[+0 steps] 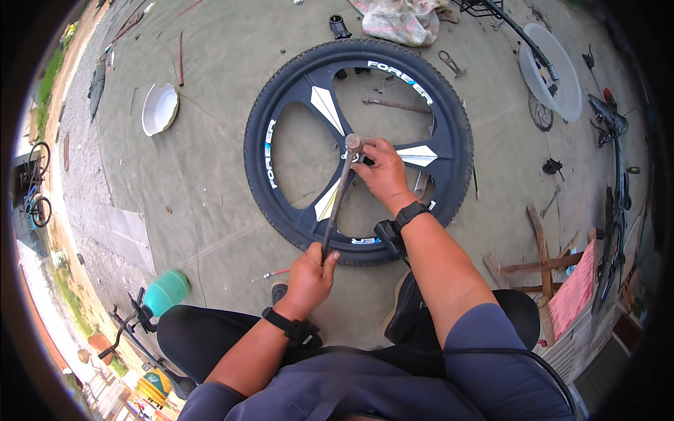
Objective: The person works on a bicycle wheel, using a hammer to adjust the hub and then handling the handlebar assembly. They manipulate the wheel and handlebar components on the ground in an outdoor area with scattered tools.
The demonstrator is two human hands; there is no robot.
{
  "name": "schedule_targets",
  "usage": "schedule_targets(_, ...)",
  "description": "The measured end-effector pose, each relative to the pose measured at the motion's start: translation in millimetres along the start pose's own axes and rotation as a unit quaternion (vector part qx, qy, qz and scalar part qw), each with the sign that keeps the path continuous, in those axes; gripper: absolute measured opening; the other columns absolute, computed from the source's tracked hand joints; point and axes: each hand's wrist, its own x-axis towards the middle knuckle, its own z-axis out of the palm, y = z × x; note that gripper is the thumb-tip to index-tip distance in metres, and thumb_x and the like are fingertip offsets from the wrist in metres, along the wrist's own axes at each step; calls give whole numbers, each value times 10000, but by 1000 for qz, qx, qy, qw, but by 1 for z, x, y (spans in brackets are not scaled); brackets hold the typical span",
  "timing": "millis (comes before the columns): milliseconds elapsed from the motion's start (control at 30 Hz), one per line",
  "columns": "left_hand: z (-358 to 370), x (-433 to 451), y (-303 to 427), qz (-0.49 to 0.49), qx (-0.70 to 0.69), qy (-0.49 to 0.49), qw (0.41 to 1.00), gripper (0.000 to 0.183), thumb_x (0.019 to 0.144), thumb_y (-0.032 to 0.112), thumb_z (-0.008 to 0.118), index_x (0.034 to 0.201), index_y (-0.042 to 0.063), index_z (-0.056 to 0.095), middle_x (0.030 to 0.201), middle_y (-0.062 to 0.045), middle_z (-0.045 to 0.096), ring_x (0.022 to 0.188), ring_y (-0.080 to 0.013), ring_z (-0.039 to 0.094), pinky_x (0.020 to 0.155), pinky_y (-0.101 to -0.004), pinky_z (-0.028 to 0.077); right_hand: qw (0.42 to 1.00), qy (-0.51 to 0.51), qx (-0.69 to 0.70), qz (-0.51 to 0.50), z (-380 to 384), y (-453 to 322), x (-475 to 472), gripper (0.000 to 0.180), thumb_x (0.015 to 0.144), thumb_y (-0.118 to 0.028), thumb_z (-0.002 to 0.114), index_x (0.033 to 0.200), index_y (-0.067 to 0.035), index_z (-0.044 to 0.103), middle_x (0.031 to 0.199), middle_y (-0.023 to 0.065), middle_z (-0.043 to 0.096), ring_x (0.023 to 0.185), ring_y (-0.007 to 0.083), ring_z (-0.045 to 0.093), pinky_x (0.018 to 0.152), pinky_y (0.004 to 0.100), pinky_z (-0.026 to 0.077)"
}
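A bicycle wheel (292,221) with three broad dark spokes and a knobbly tyre lies flat on the ground before me. My left hand (310,273) grips the lower end of a long, rusty hammer (339,200). The hammer's round head is over the wheel's hub. At that hub, the thumb and fingers of my right hand (383,167) pinch a small metal part (357,157), mostly hidden by the fingers and the hammer head. White arrow-shaped decals mark the spokes, and lettering runs around the rim.
Through the wheel's openings a rusty rod (396,106) shows on the ground. A broken white bowl (160,109) lies left, and a green plastic container (167,292) is nearer me. On the right are a translucent basin (571,79), a brake disc (541,112) and a wooden stool (545,260).
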Motion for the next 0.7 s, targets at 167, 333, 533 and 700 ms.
schedule_targets(167,1,2,-5,-6,17,-15,1000,239,981,191,702,919,18,550,794,-244,650,742,-477,633,643,-515,496,1000,-4,26,7,-1,-1,2,401,749,-69,850,1139,-59,760,1172,106,683,1055,286,677,852,368,578)
schedule_targets(333,3,-2,-3,17,-14,25,999,243,976,191,712,923,18,550,792,-230,654,731,-468,632,633,-509,490,999,5,38,4,2,1,0,410,751,-77,854,1151,-72,760,1163,105,685,1058,285,679,847,363,578)
schedule_targets(533,7,-8,-19,24,40,21,999,236,965,185,724,941,24,553,780,-231,661,725,-471,643,628,-518,500,999,3,45,16,3,1,-1,429,750,-78,857,1168,-92,761,1163,99,686,1053,278,683,835,355,584)
schedule_targets(700,10,-12,-26,24,35,16,999,259,963,201,729,933,31,536,777,-233,660,727,-472,640,627,-523,500,999,-13,38,19,1,2,0,424,763,-47,833,1177,-99,762,1205,105,676,1070,277,684,868,350,597)
